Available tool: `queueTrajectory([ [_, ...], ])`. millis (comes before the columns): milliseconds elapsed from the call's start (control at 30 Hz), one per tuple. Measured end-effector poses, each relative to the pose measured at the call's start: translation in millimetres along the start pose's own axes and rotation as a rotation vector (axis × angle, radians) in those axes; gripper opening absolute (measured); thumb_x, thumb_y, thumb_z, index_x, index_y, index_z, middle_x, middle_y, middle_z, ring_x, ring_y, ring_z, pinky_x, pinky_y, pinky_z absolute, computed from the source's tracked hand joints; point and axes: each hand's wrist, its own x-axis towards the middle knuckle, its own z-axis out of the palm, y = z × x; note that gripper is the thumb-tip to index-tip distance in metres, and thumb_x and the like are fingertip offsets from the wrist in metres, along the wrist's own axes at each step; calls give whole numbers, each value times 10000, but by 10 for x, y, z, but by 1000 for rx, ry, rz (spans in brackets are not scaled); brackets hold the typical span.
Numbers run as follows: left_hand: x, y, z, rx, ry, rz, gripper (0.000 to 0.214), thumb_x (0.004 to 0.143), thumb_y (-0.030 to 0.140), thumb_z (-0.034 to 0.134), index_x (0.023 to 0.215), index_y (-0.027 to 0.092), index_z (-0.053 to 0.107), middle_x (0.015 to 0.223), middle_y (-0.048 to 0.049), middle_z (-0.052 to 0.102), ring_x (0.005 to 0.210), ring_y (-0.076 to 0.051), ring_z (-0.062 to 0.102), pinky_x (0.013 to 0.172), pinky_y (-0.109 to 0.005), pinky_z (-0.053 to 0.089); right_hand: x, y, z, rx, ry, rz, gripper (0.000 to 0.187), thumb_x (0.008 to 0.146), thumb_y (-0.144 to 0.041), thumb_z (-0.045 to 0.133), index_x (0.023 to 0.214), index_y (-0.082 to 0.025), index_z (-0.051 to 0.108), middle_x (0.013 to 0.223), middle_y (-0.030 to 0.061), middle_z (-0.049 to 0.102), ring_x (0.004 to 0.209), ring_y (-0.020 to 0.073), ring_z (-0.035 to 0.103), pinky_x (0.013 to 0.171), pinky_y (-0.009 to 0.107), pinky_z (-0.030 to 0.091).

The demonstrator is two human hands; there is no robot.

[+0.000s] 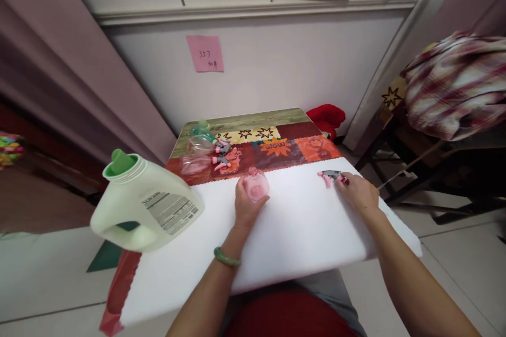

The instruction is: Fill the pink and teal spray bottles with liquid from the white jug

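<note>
My left hand [245, 206] is wrapped around a clear pink bottle [256, 185], which stands upright on the white cloth with its neck uncapped. Over at the right side of the table, my right hand [360, 192] pinches a grey and pink trigger spray head [331, 174], low at the cloth. Its tube does not show. Several more spray bottles lie at the back left of the table: a pink one [195, 163] and a clear one [201, 144] with spray heads on, and a green one [201, 131] behind them.
A large pale green jug [138, 205], its mouth open, stands at the table's left edge. The white cloth [300, 231] covers the near part of the table, over a patterned cover [288, 143]. On the right is a chair with a plaid cloth [460, 87].
</note>
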Motion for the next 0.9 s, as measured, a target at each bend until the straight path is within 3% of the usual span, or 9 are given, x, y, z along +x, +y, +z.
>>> queueTrajectory([
  [133, -4, 27, 10, 6, 12, 20, 974, 600, 394, 897, 1419, 258, 389, 1421, -138, 531, 1341, -352, 512, 1110, -518, 416, -216, -12, -21, 44, 175, -11, 602, 935, -571, 517, 1405, -201, 587, 1213, 172, 730, 989, 334, 701, 676, 366, 444],
  [200, 22, 47, 39, 8, 20, 29, 979, 602, 404, 898, 1423, 262, 384, 1420, -140, 532, 1337, -350, 518, 1114, -526, 414, -370, -91, -31, 145, 295, -89, 519, 949, -547, 512, 1316, -211, 656, 1237, 142, 734, 1038, 312, 702, 689, 347, 453],
  [267, 68, 58, 85, 8, 26, 38, 987, 610, 407, 893, 1435, 265, 370, 1428, -141, 525, 1342, -349, 518, 1119, -532, 412, -540, -208, -20, 273, 336, -202, 426, 960, -524, 510, 1182, -233, 728, 1162, 102, 769, 997, 275, 722, 686, 326, 463],
  [433, 190, 36, 194, 22, 35, 54, 1023, 605, 319, 886, 1470, 233, 346, 1487, -179, 479, 1400, -362, 467, 1155, -534, 376, -905, -511, 84, 447, 147, -440, 326, 971, -477, 520, 963, -270, 772, 996, 38, 807, 792, 221, 749, 684, 317, 493],
  [667, 175, 6, 203, 40, 14, 18, 1153, 598, 347, 912, 1537, 236, 253, 1522, -204, 486, 1388, -383, 502, 1122, -539, 413, -1099, -792, 236, 567, -47, -523, 287, 956, -451, 542, 918, -280, 770, 929, 27, 804, 767, 238, 737, 709, 349, 504],
  [800, 184, 38, 203, 33, 18, 28, 1200, 568, 362, 938, 1544, 257, 247, 1497, -195, 512, 1359, -394, 532, 1095, -548, 436, -1153, -956, 219, 752, -134, -472, 247, 913, -468, 611, 893, -291, 782, 855, 22, 795, 682, 233, 682, 703, 374, 500],
  [900, 135, 137, 172, 29, 72, 92, 1227, 514, 367, 962, 1526, 220, 283, 1558, -223, 403, 1460, -418, 392, 1173, -573, 338, -1187, -1133, 120, 1107, -234, -312, 309, 874, -539, 666, 944, -260, 782, 787, 31, 769, 621, 204, 634, 631, 346, 493],
])
